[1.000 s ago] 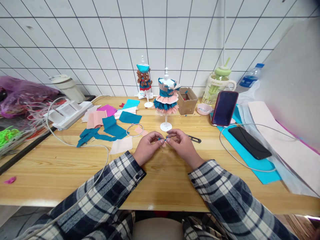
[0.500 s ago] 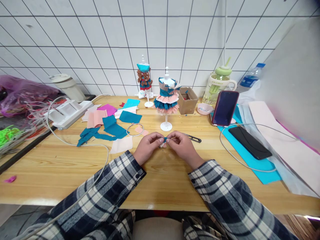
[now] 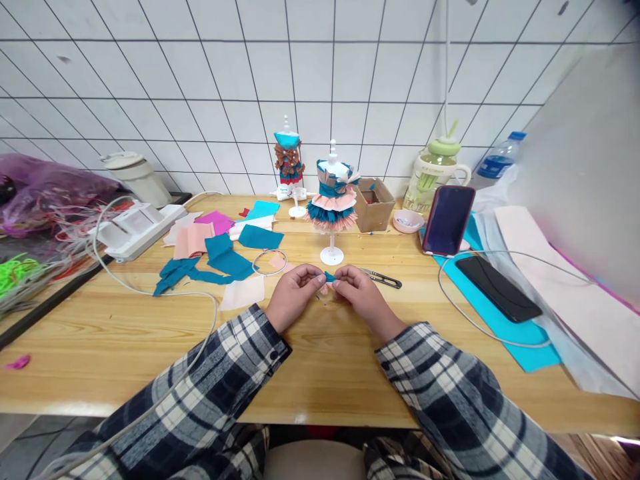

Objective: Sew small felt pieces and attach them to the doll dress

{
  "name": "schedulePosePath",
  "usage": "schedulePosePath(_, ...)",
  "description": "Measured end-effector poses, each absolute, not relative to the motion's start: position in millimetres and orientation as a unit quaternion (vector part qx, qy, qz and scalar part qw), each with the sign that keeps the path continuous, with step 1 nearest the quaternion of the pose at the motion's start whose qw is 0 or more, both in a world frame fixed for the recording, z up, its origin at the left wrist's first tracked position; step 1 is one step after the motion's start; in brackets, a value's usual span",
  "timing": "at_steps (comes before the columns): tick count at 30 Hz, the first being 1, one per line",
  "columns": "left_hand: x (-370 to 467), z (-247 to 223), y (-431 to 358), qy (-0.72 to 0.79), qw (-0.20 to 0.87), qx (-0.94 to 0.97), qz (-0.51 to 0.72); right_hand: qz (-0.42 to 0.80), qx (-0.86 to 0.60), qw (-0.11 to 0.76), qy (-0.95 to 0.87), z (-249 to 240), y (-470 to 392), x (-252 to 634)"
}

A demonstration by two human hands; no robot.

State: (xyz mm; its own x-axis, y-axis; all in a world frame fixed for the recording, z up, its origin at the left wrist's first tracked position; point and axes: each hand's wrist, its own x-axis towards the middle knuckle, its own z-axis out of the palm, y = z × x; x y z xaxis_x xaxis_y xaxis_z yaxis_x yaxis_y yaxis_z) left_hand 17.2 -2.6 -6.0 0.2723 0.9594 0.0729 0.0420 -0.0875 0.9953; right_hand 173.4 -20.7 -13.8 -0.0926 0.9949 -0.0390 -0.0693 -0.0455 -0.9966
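Note:
Between my fingertips is a small teal piece of crepe paper (image 3: 329, 276), partly hidden by the fingers. My left hand (image 3: 296, 293) pinches its left end, and my right hand (image 3: 364, 293) pinches the right end. Just behind them stands a small white dress form (image 3: 332, 256) wearing a ruffled teal and pink paper dress (image 3: 332, 200) with a bow at the chest. Thread snips (image 3: 384, 278) lie by my right hand. A pale pink paper piece (image 3: 243, 293) and a thin ring (image 3: 270, 262) are left of my left hand.
Teal paper scraps (image 3: 227, 259) lie left, near a white power strip (image 3: 137, 232). A second dressed form (image 3: 289, 163), a cardboard box (image 3: 376, 210) and a pink bowl (image 3: 407, 221) stand behind. Right are an upright phone (image 3: 447, 220), a flat black phone (image 3: 499, 288) and a cable (image 3: 470, 320).
My fingers have drawn slightly apart, and more of the teal paper shows between them. The camera view has tilted up a little; the things on the table have stayed put.

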Motion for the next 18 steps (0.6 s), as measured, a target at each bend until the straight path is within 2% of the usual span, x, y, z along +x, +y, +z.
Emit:
schedulePosePath(4, 17.4, -8.4, -1.5, 0.420, 0.533, 0.613, 0.405, 0.503, -0.499, 0.475, -0.522, -14.7, -20.1, 175.3)
schedulePosePath(8, 16.3, -7.4, -0.7, 0.442, 0.508, 0.599, 0.433, 0.480, -0.535, 0.447, -0.532, -15.2, -20.0, 177.1)
schedulePosePath(14, 15.1, -6.4, -2.6, 0.389, 0.623, 0.545, 0.404, 0.496, -0.509, 0.488, -0.508, -11.8, -20.5, 175.8)
schedulePosePath(18, 15.7, -7.3, -2.4, 0.423, 0.607, 0.552, 0.386, 0.483, -0.533, 0.471, -0.511, -12.2, -20.1, 176.1)
